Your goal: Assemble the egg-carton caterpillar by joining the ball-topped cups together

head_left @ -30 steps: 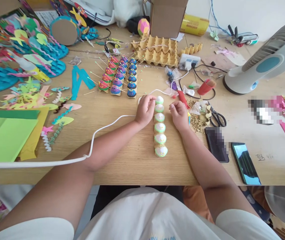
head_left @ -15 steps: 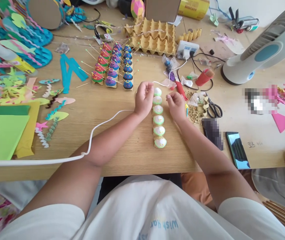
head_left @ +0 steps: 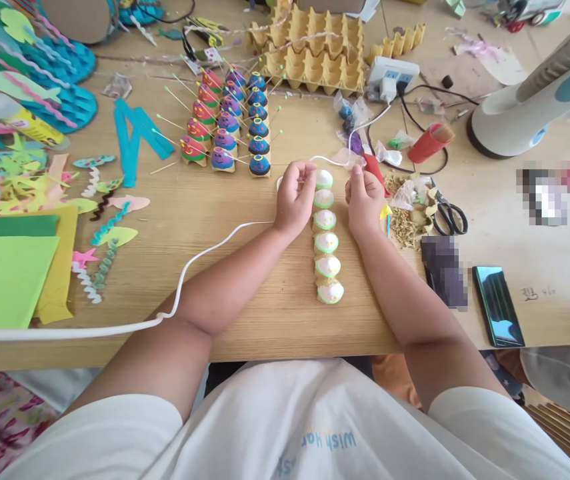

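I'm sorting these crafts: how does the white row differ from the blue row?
The white row is edged green; the blue row is mostly blue. Thin sticks poke from the blue row; the white row shows none. The white row sits nearer than the blue row. Both are lines of domes.

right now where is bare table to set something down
Bare tabletop lies between the left forearm and the white-topped cups, and between those cups and the right forearm. Crowded: right of the right hand, with brown scraps and scissors.
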A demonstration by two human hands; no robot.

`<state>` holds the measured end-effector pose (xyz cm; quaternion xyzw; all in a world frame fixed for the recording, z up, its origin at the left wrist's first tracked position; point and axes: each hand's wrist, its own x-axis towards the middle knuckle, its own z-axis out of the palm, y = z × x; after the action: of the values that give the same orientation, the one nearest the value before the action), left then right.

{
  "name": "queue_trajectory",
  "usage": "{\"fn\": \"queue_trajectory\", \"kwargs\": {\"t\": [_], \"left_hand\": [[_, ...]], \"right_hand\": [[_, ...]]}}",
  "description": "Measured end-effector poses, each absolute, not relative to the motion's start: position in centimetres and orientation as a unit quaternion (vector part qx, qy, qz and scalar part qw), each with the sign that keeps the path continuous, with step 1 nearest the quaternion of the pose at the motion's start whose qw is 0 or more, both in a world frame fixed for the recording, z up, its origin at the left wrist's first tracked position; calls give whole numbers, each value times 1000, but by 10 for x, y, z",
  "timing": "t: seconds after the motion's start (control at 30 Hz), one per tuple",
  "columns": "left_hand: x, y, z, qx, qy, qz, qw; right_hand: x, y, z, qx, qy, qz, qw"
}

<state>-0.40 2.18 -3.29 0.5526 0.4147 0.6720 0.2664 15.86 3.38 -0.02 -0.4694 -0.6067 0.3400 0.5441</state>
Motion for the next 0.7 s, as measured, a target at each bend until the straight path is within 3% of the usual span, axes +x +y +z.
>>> {"fn": "queue_trajectory", "kwargs": {"t": [0.07,0.7], "left_hand": [[-5,23,-31,560,411,667,270],[-8,-2,-1,649,440,580,219]], "right_hand": [[153,29,4,-473,-572,348,573],[150,24,15,-420,-524,513,534]]}}
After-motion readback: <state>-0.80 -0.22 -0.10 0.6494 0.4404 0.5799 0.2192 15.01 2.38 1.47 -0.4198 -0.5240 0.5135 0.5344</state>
